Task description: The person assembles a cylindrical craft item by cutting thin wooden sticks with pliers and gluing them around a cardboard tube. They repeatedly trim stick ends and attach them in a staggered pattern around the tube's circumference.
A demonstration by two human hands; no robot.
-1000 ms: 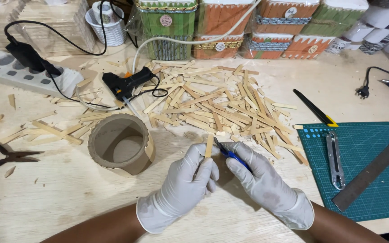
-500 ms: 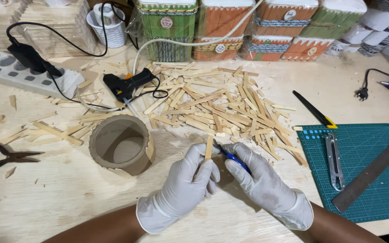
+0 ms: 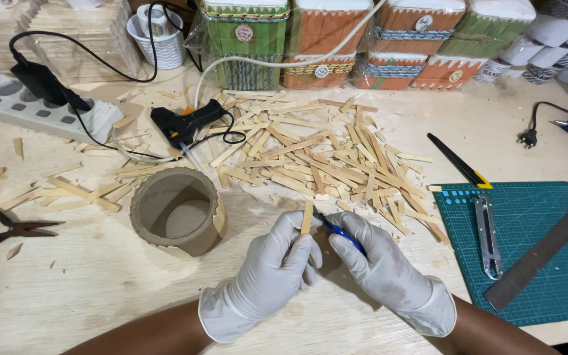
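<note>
Left gloved hand [image 3: 267, 276] pinches a flat wooden stick [image 3: 307, 217] upright, right gloved hand [image 3: 379, 266] grips a blue-handled tool [image 3: 340, 233] against it — brown cardboard ring [image 3: 177, 212] just left, bare pale wooden tabletop [image 3: 67, 296] near-left.

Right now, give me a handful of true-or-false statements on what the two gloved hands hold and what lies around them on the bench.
1. The left hand pinches a flat wooden stick upright. True.
2. The right hand holds a pair of black pliers. False: it holds a blue-handled tool against the stick; the pliers lie at the far left of the bench.
3. The cardboard ring stands left of both hands. True.
4. The metal ruler lies in the pile of sticks. False: it rests on the green cutting mat.
5. The black glue gun lies on the bench, in neither hand. True.
</note>
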